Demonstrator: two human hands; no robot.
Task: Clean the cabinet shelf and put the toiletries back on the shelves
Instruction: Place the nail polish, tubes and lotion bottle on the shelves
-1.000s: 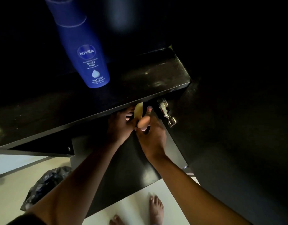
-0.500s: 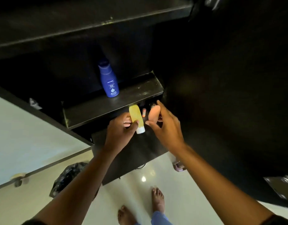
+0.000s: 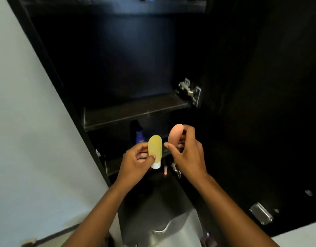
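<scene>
My left hand (image 3: 137, 162) grips a small yellow squeeze bottle (image 3: 154, 148) with a white cap, cap down. My right hand (image 3: 186, 150) holds a peach oval bottle (image 3: 175, 134) beside it. Both are in front of the open black cabinet, just below a bare middle shelf (image 3: 134, 111). Behind the yellow bottle a blue lotion bottle (image 3: 139, 135) stands on the shelf below. A small pink tube (image 3: 165, 170) shows lower down, between my hands.
The open black cabinet door (image 3: 260, 122) stands at the right, with metal hinges (image 3: 190, 91) on its inner edge. A pale wall (image 3: 28, 122) runs along the left. Another shelf edge (image 3: 118, 6) crosses the top. The cabinet's base is dark and hard to read.
My view has swung upward, so more of the cabinet and an upper shelf show. Both hands have lifted the yellow and peach bottles out from under the shelf and higher.
</scene>
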